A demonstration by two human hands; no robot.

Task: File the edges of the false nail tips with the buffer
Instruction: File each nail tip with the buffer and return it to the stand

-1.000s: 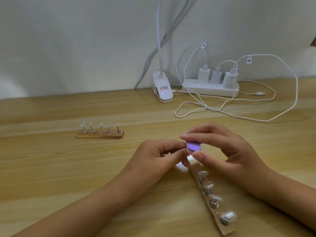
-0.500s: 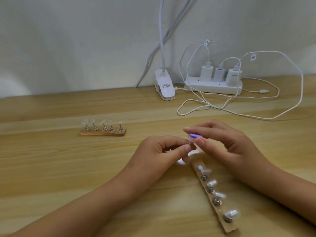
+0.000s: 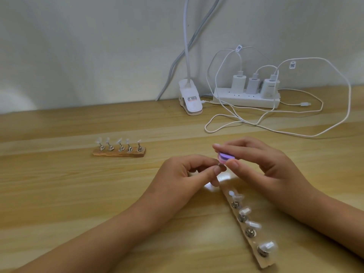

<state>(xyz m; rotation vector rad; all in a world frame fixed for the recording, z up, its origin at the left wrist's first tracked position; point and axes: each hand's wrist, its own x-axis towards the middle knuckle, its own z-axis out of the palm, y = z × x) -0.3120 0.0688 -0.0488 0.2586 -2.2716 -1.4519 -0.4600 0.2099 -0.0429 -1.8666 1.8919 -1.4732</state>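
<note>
Above the bench (image 3: 59, 194), by the near wooden nail stand (image 3: 254, 245), the right hand (image 3: 266, 166) is clamped on the purple buffer (image 3: 226, 156) and the left hand (image 3: 183, 174) on a barely visible nail tip (image 3: 220, 164), which could be flicked loose or over-filed if pressed hard.

Two bare forearms (image 3: 102, 233), short plain fingernails (image 3: 233, 164).

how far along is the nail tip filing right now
Done: cannot tell; no tip shows clear filing marks. In hand: the right hand holds the purple buffer at what is probably a nail tip pinched by the left hand. Left: apparently the four tips on the near strip and five on the far strip, none being touched.
</note>
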